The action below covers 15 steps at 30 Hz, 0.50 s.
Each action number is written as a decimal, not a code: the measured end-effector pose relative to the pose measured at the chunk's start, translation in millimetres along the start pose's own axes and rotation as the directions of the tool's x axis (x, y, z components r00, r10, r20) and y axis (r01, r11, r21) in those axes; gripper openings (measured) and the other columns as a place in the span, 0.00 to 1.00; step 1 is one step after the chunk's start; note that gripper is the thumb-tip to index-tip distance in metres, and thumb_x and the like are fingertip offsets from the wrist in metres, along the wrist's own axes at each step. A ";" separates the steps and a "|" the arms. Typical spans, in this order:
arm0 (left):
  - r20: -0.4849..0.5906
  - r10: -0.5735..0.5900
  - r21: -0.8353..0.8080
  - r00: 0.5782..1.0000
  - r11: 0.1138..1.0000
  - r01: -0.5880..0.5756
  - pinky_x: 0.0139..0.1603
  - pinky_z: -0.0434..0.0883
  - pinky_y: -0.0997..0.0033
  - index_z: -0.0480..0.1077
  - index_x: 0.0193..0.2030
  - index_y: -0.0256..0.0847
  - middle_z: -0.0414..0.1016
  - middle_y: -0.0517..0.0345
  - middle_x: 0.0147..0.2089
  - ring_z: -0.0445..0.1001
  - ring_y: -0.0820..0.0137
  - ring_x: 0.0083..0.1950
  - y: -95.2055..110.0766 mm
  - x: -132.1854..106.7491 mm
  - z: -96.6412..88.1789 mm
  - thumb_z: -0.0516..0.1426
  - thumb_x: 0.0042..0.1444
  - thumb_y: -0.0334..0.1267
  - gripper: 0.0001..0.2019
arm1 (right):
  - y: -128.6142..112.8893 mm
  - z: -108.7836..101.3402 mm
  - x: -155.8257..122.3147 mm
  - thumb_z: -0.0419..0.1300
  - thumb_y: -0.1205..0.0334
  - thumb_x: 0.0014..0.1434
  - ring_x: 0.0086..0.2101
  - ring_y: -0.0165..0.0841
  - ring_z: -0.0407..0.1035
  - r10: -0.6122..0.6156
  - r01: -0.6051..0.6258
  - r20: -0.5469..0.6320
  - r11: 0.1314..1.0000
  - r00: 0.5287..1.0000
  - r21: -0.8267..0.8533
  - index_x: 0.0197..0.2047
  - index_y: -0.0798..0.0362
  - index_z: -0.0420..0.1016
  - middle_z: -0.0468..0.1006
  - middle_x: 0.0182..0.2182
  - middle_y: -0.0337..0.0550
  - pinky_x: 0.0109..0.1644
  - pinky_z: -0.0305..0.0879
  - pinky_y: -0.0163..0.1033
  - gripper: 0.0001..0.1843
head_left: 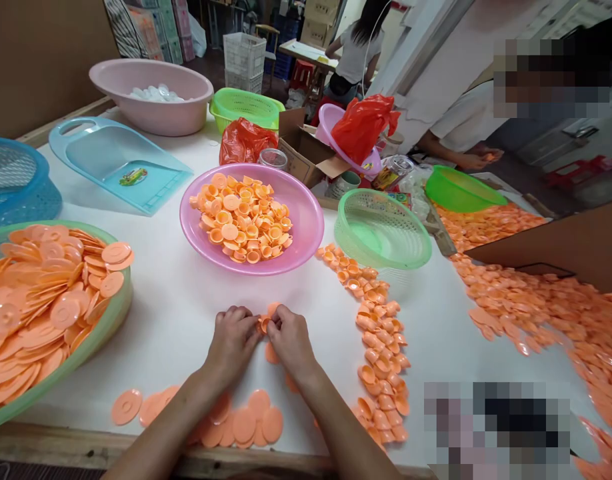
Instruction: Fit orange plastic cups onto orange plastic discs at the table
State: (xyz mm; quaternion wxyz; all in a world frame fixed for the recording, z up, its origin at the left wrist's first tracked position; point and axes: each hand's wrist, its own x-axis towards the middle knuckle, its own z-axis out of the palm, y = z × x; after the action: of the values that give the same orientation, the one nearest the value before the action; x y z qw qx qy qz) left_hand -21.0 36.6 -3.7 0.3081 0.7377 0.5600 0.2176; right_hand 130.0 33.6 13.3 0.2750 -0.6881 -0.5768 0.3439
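well, the left hand (231, 343) and the right hand (292, 345) sit close together over the table (176, 320), fingers curled inward, pinching a small peach plastic piece (264, 325) between their fingertips; the fingers hide most of its shape. the piece lies in the narrow gap between the hands, with neither hand clearly nearer, and it looks round, so no long axis shows. a flat peach disc (271, 353) lies just below it, beside the right hand, and a loose scatter of flat discs (245, 425) lies nearer the table's edge, beneath the forearms. to the right runs a winding line of peach cups (381, 347). to the left, a green basin (117, 313) holds stacked discs, and ahead, a pink bowl (306, 230) holds a heap of cups.
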 end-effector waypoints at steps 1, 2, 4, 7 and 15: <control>0.034 -0.034 -0.068 0.999 0.997 0.037 0.49 0.64 0.58 0.78 0.43 0.46 0.77 0.55 0.41 0.72 0.63 0.46 0.0 2.3 -4.1 0.57 0.56 0.37 0.10 | -1.8 -0.6 -0.2 0.52 0.69 0.51 0.21 0.28 0.61 -0.009 0.009 0.002 0.999 1.000 -0.044 0.23 0.50 0.60 0.66 0.18 0.32 0.28 0.56 0.32 0.07; 0.079 -0.079 -0.152 0.994 0.984 0.090 0.49 0.65 0.60 0.77 0.44 0.45 0.78 0.55 0.41 0.73 0.64 0.45 1.0 5.4 -8.5 0.57 0.55 0.37 0.11 | -3.7 -1.3 -0.4 0.52 0.70 0.51 0.21 0.28 0.60 -0.007 0.008 0.012 0.997 1.000 -0.079 0.23 0.50 0.60 0.65 0.17 0.32 0.27 0.55 0.32 0.08; 0.181 -0.165 -0.297 0.970 0.931 0.213 0.44 0.68 0.65 0.77 0.45 0.43 0.79 0.57 0.39 0.75 0.66 0.41 6.0 13.0 -16.3 0.57 0.54 0.39 0.13 | -7.4 -2.8 -0.5 0.52 0.71 0.51 0.21 0.28 0.59 -0.002 0.007 0.034 0.990 0.999 -0.141 0.23 0.50 0.60 0.65 0.18 0.33 0.27 0.53 0.32 0.08; 0.232 -0.279 -0.253 0.932 0.908 0.335 0.34 0.67 0.71 0.77 0.34 0.42 0.79 0.60 0.33 0.75 0.69 0.35 18.7 23.0 -21.0 0.57 0.52 0.38 0.08 | -10.8 -4.8 1.1 0.51 0.73 0.52 0.21 0.28 0.60 -0.014 0.027 0.064 0.979 0.998 -0.201 0.25 0.51 0.62 0.67 0.19 0.34 0.27 0.52 0.32 0.09; 0.188 -0.369 0.015 0.910 0.928 0.373 0.29 0.60 0.73 0.76 0.28 0.45 0.79 0.62 0.31 0.74 0.70 0.33 21.3 32.3 -21.4 0.57 0.52 0.42 0.08 | -5.0 7.8 19.1 0.58 0.73 0.47 0.23 0.29 0.65 0.033 -0.028 0.078 0.997 0.996 -0.067 0.22 0.52 0.67 0.72 0.20 0.36 0.28 0.57 0.32 0.07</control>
State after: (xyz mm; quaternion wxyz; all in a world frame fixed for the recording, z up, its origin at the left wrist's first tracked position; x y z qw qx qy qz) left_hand -11.6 68.2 25.7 0.4032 0.6317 0.6559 0.0907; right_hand 122.7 53.1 9.5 0.2238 -0.6914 -0.5878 0.3556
